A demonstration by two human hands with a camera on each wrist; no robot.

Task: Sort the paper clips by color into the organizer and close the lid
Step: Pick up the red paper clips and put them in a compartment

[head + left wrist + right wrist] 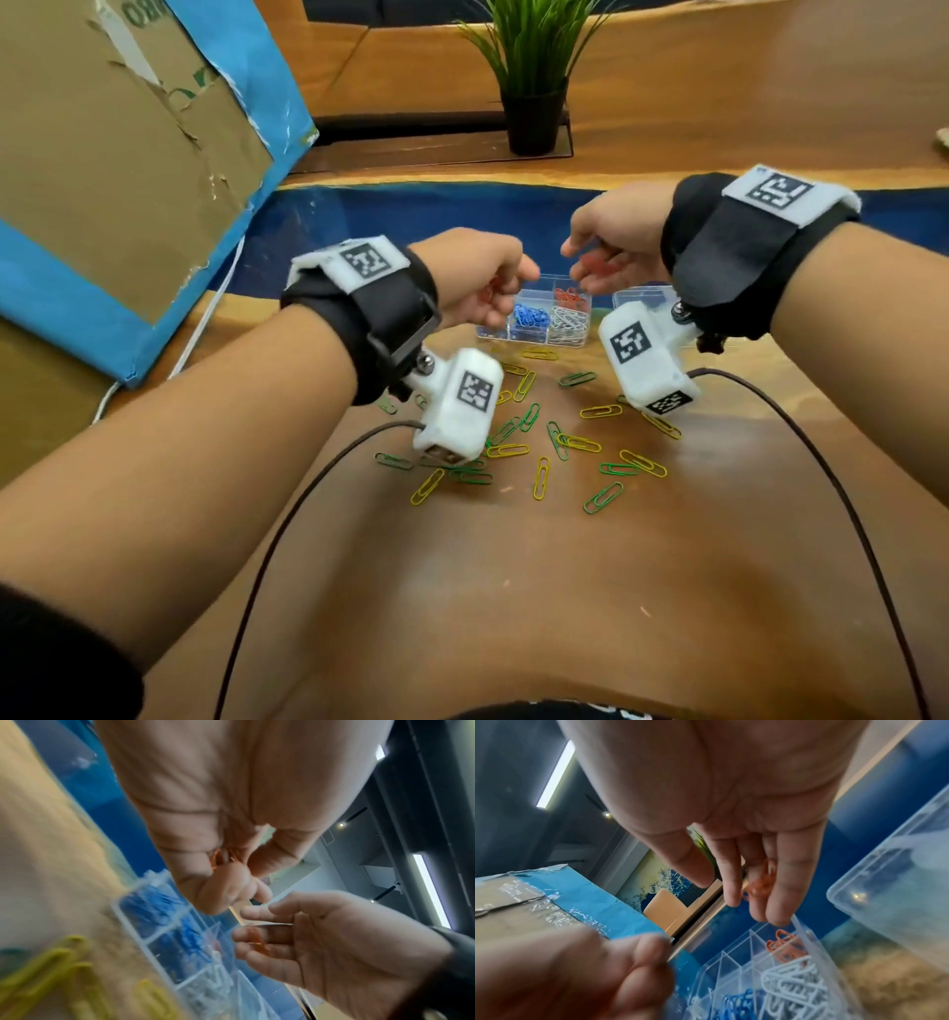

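The left hand [475, 272] has its fingers curled around a few orange-red paper clips [218, 860], tucked against the palm. The right hand [613, 241] hangs with loosely extended fingers, more orange-red clips [762, 882] lying against them; whether it grips them I cannot tell. Both hands hover above the clear plastic organizer [493, 334], a divided box on the wooden table [513, 591]. Its compartments hold blue clips [529, 316], white clips [570, 321] and orange-red clips [570, 295], each colour apart. Its transparent lid [898, 882] stands open on the right. Yellow clips [598, 411] and green clips [603, 497] lie scattered on the table nearer the person.
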